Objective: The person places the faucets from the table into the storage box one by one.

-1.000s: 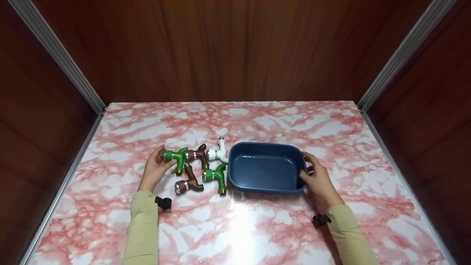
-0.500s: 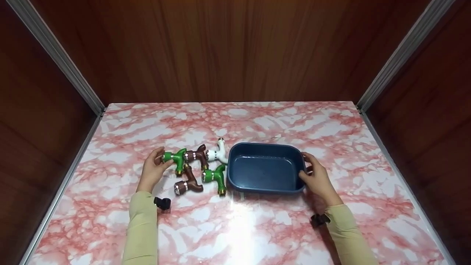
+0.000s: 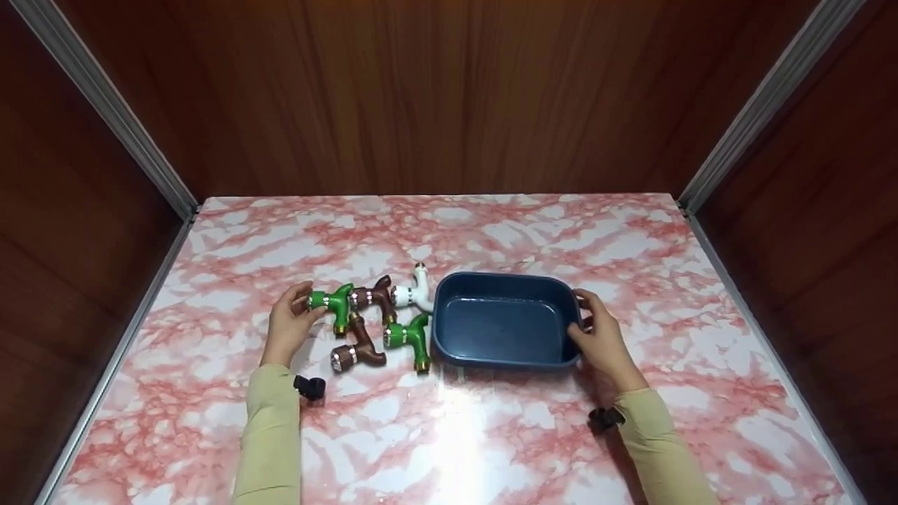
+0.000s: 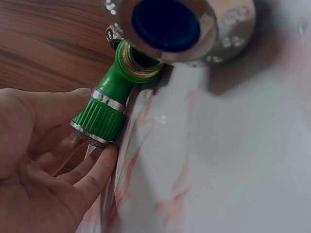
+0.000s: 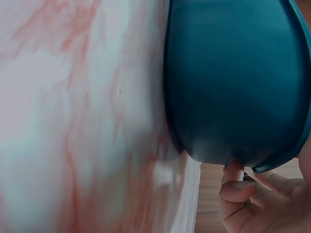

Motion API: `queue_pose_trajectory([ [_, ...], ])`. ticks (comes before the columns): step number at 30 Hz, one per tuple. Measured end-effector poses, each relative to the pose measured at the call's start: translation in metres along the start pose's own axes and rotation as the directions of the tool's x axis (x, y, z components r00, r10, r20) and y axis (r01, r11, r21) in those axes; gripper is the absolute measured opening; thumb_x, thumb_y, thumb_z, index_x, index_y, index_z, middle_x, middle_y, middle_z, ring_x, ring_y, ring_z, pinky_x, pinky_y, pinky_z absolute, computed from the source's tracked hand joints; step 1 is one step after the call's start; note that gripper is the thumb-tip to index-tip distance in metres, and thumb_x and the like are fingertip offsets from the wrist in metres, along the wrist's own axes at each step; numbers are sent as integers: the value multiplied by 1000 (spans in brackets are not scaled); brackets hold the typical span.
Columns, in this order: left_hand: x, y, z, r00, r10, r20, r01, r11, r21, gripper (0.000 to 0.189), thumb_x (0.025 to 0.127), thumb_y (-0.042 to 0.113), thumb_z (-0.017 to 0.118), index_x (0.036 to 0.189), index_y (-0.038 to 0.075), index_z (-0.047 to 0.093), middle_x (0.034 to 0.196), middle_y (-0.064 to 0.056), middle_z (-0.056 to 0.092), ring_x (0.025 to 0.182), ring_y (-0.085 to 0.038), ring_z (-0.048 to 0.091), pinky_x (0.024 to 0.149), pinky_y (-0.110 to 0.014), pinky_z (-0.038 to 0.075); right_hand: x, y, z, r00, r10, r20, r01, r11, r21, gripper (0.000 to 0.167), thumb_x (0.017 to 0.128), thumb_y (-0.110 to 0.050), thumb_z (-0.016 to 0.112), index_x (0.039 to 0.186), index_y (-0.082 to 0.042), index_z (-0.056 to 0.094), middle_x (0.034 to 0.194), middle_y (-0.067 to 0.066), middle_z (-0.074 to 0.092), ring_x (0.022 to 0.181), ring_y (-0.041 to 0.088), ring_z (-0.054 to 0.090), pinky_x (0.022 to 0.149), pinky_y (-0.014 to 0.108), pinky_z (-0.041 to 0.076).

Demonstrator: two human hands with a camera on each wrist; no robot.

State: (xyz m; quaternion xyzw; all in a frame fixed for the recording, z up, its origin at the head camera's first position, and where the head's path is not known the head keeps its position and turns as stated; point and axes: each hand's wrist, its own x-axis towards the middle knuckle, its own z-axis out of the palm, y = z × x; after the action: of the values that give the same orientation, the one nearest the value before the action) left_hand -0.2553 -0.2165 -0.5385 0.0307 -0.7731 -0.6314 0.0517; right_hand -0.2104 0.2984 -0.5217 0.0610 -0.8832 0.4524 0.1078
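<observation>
On the left, my left hand [image 3: 287, 326] holds the ribbed knob of a green tap [image 3: 339, 305], thumb on one side and fingers on the other. The left wrist view shows this green knob [image 4: 102, 116] between thumb and fingers, the tap lying on the tabletop. My right hand [image 3: 605, 340] grips the right end of a dark blue plastic tub [image 3: 505, 333], thumb inside the rim and fingers outside. In the right wrist view the tub's outer wall [image 5: 238, 82] fills much of the picture, with fingers [image 5: 234, 194] at its end.
Between hand and tub lie two brown taps [image 3: 372, 298] [image 3: 361, 349], a white tap [image 3: 417, 291] and a second green tap [image 3: 414, 337]. A blurred chrome knob with a blue centre [image 4: 165, 24] looms close. Wood-grain panels [image 3: 435, 98] enclose the marbled table [image 3: 533, 449].
</observation>
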Motion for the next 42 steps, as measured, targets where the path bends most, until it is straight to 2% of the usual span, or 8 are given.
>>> queue_pose_trajectory([
  [3, 0, 1, 0, 1000, -1, -19, 1, 1000, 21, 54, 86, -11, 63, 137, -5, 45, 136, -26, 45, 124, -38, 47, 100, -39, 44, 0, 0, 0, 1000, 10, 7, -10, 1000, -9, 59, 82, 7, 59, 138, -5, 44, 120, 21, 57, 73, 25, 52, 60, 29, 48],
  [9, 0, 1, 0, 999, -3, -42, 4, 1000, 21, 51, 87, -9, 63, 135, -3, 48, 132, -25, 49, 118, -35, 51, 87, -26, 52, 0, 0, 0, 1000, 13, 10, -13, 1000, -22, 59, 83, 7, 58, 138, -6, 43, 122, 22, 56, 74, 26, 52, 59, 29, 48],
  [14, 0, 2, 0, 998, 6, -55, -5, 1000, 21, 49, 87, -9, 64, 134, -3, 49, 129, -25, 51, 115, -35, 54, 79, -18, 52, 0, 1, 1, 1000, 9, 5, -9, 1000, -13, 58, 83, 8, 58, 138, -5, 43, 121, 22, 57, 73, 26, 53, 59, 30, 49],
  [17, 1, 2, 1, 998, 12, -66, -10, 999, 30, 49, 87, -9, 64, 133, -3, 50, 127, -25, 52, 113, -35, 55, 78, -17, 51, 0, 1, 1, 1000, 12, 3, -12, 1000, -5, 58, 83, 7, 58, 138, -6, 44, 121, 22, 57, 73, 26, 53, 60, 30, 49],
  [27, 3, 1, 2, 994, 19, -108, -12, 998, 68, 42, 88, -5, 64, 129, -5, 53, 121, -26, 56, 108, -35, 57, 82, -18, 50, 0, 1, 1, 1000, 9, 6, -9, 1000, 15, 58, 82, 8, 58, 138, -5, 44, 121, 23, 57, 72, 26, 52, 58, 28, 49],
  [35, 4, 0, 3, 987, 72, -145, -60, 995, 82, 38, 86, -9, 64, 124, -8, 56, 113, -27, 58, 105, -37, 58, 93, -36, 48, 0, 1, 0, 1000, 18, 12, -18, 1000, 8, 60, 82, 7, 59, 138, -6, 43, 121, 22, 57, 73, 26, 51, 61, 31, 48],
  [42, 3, -1, 2, 988, 37, -153, -30, 998, 46, 38, 87, -8, 64, 123, -10, 54, 114, -30, 58, 109, -39, 55, 97, -39, 46, 0, 1, 1, 1000, -2, 2, 2, 1000, 18, 59, 81, 8, 59, 137, -4, 44, 119, 22, 58, 71, 25, 51, 58, 28, 47],
])
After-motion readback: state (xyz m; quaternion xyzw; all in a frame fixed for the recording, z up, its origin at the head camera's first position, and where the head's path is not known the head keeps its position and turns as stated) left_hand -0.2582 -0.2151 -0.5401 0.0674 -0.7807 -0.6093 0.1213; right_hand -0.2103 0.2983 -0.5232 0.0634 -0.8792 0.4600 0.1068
